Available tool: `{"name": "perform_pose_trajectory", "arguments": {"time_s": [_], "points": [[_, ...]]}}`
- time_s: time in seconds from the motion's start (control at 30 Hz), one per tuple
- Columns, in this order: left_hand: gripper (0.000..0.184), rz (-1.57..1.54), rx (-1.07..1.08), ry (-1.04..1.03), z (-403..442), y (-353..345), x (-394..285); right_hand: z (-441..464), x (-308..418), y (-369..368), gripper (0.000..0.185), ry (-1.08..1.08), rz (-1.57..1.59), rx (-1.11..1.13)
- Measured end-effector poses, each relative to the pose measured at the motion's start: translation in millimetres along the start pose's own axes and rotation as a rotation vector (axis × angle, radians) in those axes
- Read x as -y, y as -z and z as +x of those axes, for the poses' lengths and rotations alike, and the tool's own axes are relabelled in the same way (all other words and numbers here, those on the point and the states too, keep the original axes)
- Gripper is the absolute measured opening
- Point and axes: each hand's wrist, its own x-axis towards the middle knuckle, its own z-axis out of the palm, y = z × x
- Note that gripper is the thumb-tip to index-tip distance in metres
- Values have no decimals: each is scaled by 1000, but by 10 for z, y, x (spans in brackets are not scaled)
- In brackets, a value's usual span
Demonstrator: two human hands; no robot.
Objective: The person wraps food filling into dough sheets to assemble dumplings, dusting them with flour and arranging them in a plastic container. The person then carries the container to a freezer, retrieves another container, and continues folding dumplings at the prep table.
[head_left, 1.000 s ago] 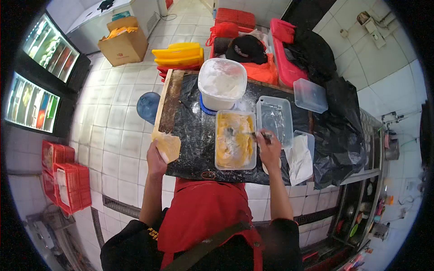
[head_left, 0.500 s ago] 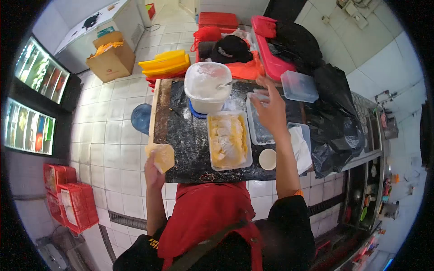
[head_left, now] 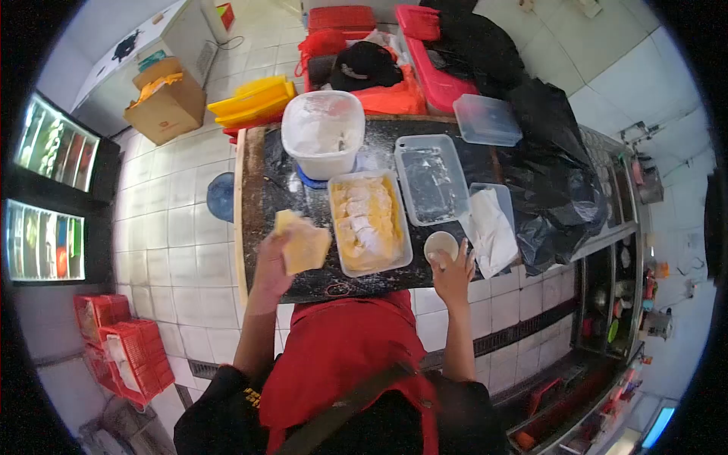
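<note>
My left hand (head_left: 273, 262) holds a pale yellow, floury dough wrapper (head_left: 307, 246) by its left side, over the table's near-left part; whether it is one sheet or several I cannot tell. Right of it stands a clear plastic tub (head_left: 341, 262) with yellow, flour-dusted folded pieces (head_left: 368, 220) packed in rows. My right hand (head_left: 453, 277) is at a small pale cup (head_left: 440, 244), thumb across its near rim and fingers along its right side. Behind the tub is a white container (head_left: 322, 155) of white powder, with a utensil partly sunk in it.
An open, floury plastic box (head_left: 432, 182) lies right of the tub. Near it are a white cloth (head_left: 493, 235), another clear box (head_left: 487, 121) and black plastic sheeting (head_left: 561, 205). Red crates and a dark cap (head_left: 366, 67) stand behind the dark, floury table (head_left: 262, 197).
My right hand has come down and nearer, from above the open box to the small cup. My left hand has moved the dough wrapper rightward, closer to the tub. The view has shifted slightly.
</note>
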Motion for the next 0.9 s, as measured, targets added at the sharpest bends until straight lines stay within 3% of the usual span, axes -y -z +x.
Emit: {"name": "perform_pose_trajectory", "arguments": {"time_s": [0.03,0.1,0.23,0.33,0.5,0.57,0.63,0.7,0.77,0.83,0.9], "points": [[37,-63,-22,120,38,-68,26,3,142,123,37,15,10,8],[34,-18,-38,140,99,-281,63,8,352,320,36,291,417,-106],[30,139,39,121,89,-634,49,-93,1028,721,33,666,572,-102],[32,304,11,116,67,-687,31,-76,1298,797,37,821,569,-45],[41,311,16,-14,-35,-801,-58,108,1480,523,38,821,316,-90],[45,204,-77,-15,-60,-832,-93,152,1471,480,32,711,752,157],[44,165,-93,-22,1,-737,-18,81,1523,417,31,755,834,94],[43,129,-100,-25,35,-690,-16,32,1511,289,30,466,1037,173],[40,306,-19,37,48,-671,-77,63,1482,320,29,493,978,94],[37,442,6,37,89,-637,-58,114,1442,455,23,777,731,-67],[34,579,40,41,120,-631,23,160,1405,496,25,744,740,26]]}}
